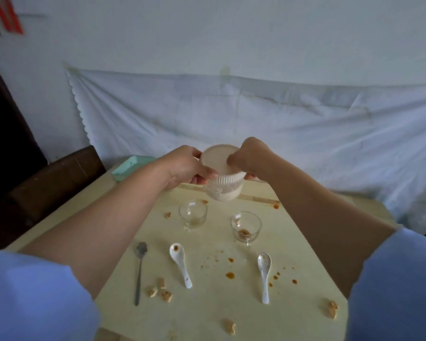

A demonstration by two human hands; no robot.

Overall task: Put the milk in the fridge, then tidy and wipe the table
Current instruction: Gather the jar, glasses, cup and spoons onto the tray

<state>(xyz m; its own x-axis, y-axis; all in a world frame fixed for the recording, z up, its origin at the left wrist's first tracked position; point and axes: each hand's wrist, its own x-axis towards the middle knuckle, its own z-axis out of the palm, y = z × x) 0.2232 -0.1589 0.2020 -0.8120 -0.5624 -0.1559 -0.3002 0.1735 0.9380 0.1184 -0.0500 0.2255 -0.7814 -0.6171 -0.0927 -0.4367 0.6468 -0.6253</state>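
A translucent white milk container (pixel 223 190) with a beige round lid (pixel 218 158) hangs above the far part of the yellow table (pixel 207 313). My left hand (pixel 187 168) grips its left side just under the lid. My right hand (pixel 250 158) is curled on the lid's right edge, fingers pressing on top. Below the container stand two small glass cups, the left cup (pixel 193 214) nearly bare and the right cup (pixel 246 228) with brown bits inside. Crumbs (pixel 159 290) and orange-brown sauce spots (pixel 230 275) dot the tabletop.
A metal spoon (pixel 140 269) and two white ceramic spoons (pixel 181 264) (pixel 265 276) lie on the table's near half. A mint-green box (pixel 127 167) sits at the far left corner beside a dark wooden chair (pixel 54 185). White cloth hangs behind the table.
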